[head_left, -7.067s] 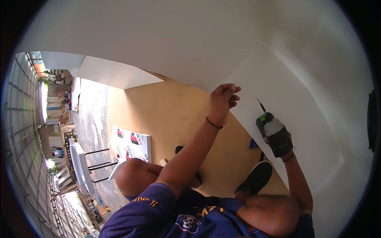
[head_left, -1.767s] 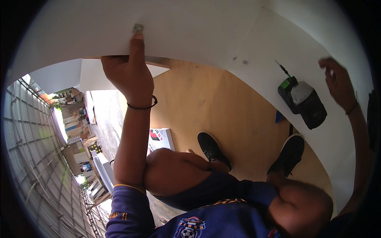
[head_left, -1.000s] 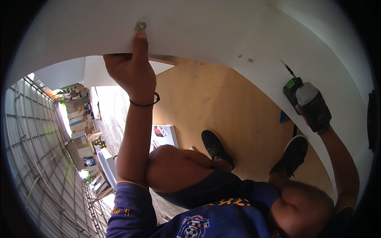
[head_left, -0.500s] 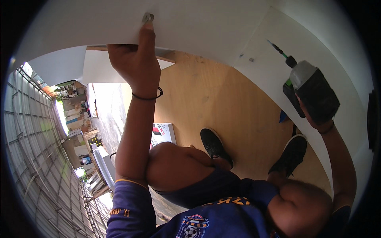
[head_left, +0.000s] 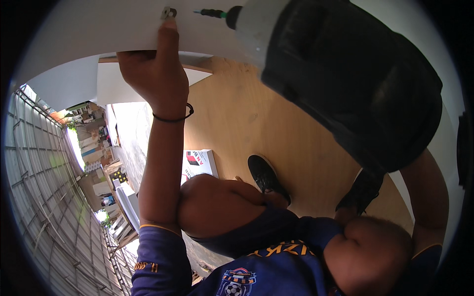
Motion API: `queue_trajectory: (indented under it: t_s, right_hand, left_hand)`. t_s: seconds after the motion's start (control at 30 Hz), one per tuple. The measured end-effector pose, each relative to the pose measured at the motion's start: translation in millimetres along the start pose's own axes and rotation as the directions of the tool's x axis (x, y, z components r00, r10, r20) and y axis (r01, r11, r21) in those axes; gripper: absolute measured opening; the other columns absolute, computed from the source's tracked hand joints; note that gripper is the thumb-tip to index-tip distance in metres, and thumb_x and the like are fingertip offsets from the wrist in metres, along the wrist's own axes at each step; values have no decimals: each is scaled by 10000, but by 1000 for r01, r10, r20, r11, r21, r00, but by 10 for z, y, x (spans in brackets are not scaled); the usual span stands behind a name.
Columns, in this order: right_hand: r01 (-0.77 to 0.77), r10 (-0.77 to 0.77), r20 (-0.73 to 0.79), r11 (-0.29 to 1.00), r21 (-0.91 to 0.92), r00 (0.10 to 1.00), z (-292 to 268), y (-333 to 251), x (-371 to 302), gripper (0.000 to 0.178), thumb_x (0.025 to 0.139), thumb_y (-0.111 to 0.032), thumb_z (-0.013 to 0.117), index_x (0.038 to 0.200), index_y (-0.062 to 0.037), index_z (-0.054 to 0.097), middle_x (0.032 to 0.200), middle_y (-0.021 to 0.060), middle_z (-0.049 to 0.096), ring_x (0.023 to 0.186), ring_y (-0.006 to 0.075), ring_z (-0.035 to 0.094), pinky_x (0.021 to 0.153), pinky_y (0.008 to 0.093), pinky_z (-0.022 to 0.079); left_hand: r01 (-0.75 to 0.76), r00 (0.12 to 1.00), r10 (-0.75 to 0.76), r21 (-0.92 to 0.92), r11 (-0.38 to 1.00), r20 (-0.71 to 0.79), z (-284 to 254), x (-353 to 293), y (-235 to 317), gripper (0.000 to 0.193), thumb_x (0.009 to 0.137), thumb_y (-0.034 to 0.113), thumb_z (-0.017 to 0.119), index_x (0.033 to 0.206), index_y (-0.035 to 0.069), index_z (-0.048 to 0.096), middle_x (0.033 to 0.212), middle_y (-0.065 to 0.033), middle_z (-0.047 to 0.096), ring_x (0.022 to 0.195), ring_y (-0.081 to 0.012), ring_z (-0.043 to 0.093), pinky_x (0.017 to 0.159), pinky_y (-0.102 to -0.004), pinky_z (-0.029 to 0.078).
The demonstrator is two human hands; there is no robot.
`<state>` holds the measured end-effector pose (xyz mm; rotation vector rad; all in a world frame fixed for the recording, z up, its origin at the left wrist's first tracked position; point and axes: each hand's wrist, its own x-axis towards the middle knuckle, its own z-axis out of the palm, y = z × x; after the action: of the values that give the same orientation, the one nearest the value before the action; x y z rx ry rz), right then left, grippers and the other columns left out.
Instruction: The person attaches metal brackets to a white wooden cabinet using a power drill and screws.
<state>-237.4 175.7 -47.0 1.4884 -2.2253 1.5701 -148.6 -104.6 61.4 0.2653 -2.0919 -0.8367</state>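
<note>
My left hand is closed over the edge of a white panel, its fingers hidden behind the board. The thumb presses a small metal bracket against the panel's face. A black and grey cordless drill is held up in my right hand, which is mostly hidden behind the tool's body. The drill's dark bit points left toward the bracket, with a short gap between them.
I crouch with my shoes on a wooden board. A printed white box lies by my knee. Another white panel rises on the right. Stacked boards and a metal-barred wall stand at the left.
The drill has swung up and left, from beside the right panel to near the bracket, and looks much larger. My left hand still holds the bracket, now slightly further left in view.
</note>
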Motion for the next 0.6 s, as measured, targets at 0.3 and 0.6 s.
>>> queue_trajectory:
  t_s: [0.3, 0.6]
  right_hand:
    - [-41, 57, -58, 968, 249, 997, 231, -254, 351, 312, 764, -155, 721, 1057, -102, 628, 1031, 88, 628, 947, 283, 608, 810, 394, 494]
    - [-63, 103, -90, 929, 366, 991, 320, -310, 529, 290, 762, -153, 723, 1028, -91, 625, 987, 87, 630, 908, 268, 611, 782, 384, 498]
  left_hand:
    - [3, 1000, -2, -16, 1000, 15, 23, -28, -11, 269, 783, 11, 688, 993, -35, 525, 898, -79, 637, 779, -116, 620, 718, -240, 508]
    - [4, 1000, -4, -66, 998, 0, 43, -22, 10, 275, 782, 12, 692, 995, -32, 525, 907, -83, 638, 802, -118, 625, 723, -244, 510]
